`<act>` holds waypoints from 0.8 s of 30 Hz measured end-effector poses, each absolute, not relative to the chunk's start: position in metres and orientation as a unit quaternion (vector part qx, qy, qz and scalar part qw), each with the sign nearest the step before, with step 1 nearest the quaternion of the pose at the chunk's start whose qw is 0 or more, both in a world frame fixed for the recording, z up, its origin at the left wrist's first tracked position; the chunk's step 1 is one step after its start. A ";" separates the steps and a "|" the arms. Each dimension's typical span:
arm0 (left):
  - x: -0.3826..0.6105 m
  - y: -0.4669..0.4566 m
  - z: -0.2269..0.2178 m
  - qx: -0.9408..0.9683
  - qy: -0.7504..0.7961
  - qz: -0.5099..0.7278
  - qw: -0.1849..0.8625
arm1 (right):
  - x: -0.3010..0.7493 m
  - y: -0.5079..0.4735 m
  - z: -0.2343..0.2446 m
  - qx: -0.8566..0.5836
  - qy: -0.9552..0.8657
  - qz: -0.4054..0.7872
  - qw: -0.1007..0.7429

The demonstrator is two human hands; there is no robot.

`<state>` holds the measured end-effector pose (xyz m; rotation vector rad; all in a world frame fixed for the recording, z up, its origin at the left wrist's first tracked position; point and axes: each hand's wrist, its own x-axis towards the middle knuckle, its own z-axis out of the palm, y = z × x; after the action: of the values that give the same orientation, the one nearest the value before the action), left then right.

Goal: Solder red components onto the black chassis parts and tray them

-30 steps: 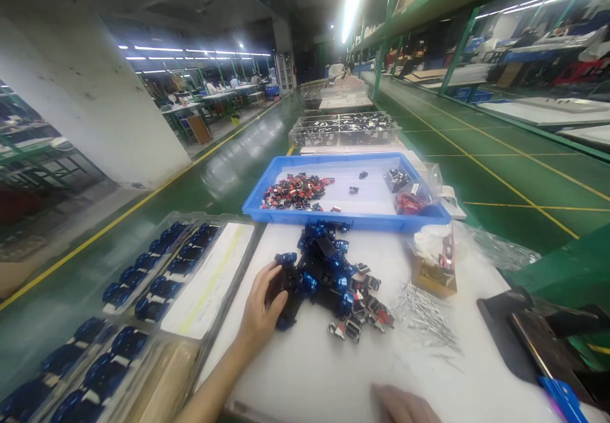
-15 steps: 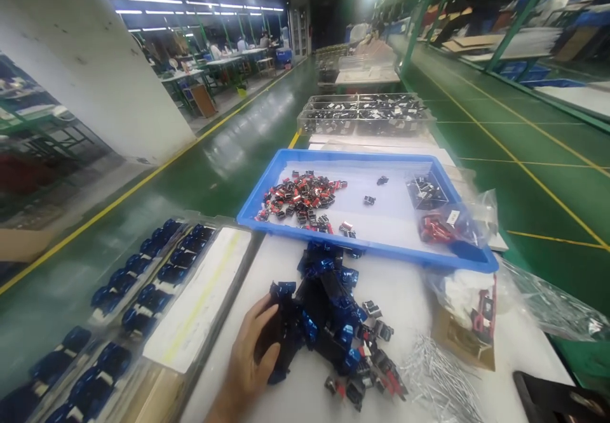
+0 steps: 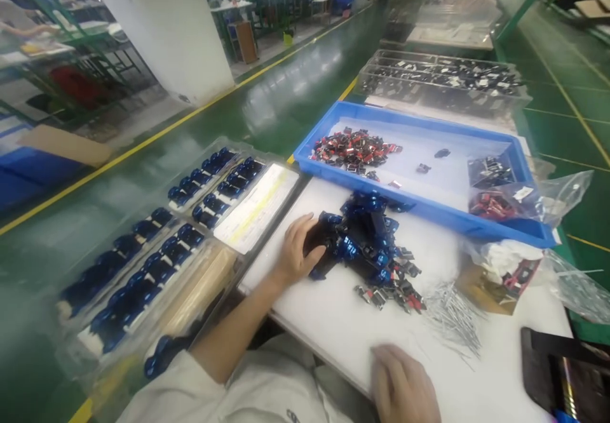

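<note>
Watching the left hand first, we see its fingers curled over a dark blue part at the near edge of a heap of blue and black plastic parts, and it looks closed on that piece, though we can't tell how firm the hold is. Over to the right hand, and we find it lying open and relaxed on the white table, fingers slightly bent, holding nothing we can see. It sits near the table's front edge, just below a scatter of metal pins.

The heap sits mid-table, right up against a blue tray, with small black and red clips spilling from its far end toward those pins. Inside the tray we've got a pile of red and black pieces, a couple of loose dark pieces, and clear plastic bags of parts at the right end. Past the left hand, clear trays of blue parts line up beside the table, and a white sleeve crosses the bottom of our view.
</note>
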<state>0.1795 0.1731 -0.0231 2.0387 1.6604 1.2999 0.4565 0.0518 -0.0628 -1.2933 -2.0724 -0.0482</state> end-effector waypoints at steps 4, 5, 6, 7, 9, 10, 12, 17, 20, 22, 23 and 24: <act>0.180 0.171 -0.024 0.686 0.571 0.437 0.108 | 0.448 0.056 -0.050 -0.487 -0.800 -0.040 0.347; 0.180 0.170 -0.024 0.682 0.573 0.442 0.102 | 0.447 0.056 -0.049 -0.483 -0.802 -0.044 0.349; 0.180 0.167 -0.024 0.676 0.576 0.450 0.094 | 0.447 0.056 -0.050 -0.478 -0.803 -0.048 0.352; 0.178 0.163 -0.023 0.670 0.579 0.457 0.086 | 0.448 0.056 -0.050 -0.474 -0.804 -0.053 0.354; 0.171 0.151 -0.022 0.661 0.588 0.462 0.066 | 0.450 0.054 -0.052 -0.474 -0.802 -0.065 0.358; 0.165 0.142 -0.021 0.659 0.594 0.458 0.053 | 0.451 0.053 -0.052 -0.477 -0.800 -0.070 0.358; 0.145 0.117 -0.019 0.656 0.615 0.437 0.022 | 0.454 0.051 -0.053 -0.485 -0.795 -0.077 0.357; 0.075 0.027 -0.003 0.543 0.766 0.344 -0.021 | 0.464 0.053 -0.063 -0.482 -0.792 -0.058 0.371; 0.047 -0.028 0.008 0.453 0.861 0.218 0.082 | 0.472 0.054 -0.070 -0.480 -0.786 -0.023 0.390; 0.041 -0.057 0.008 0.425 0.878 0.145 0.164 | 0.475 0.054 -0.072 -0.470 -0.793 0.007 0.389; 0.040 -0.068 0.006 0.421 0.877 0.120 0.197 | 0.476 0.054 -0.071 -0.464 -0.797 0.013 0.387; 0.040 -0.076 0.003 0.419 0.874 0.100 0.226 | 0.476 0.054 -0.070 -0.457 -0.802 0.011 0.385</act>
<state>0.0404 -0.0761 0.0029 1.1541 2.4095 0.2758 0.4762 0.0537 -0.0701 -1.1639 -2.0420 0.0289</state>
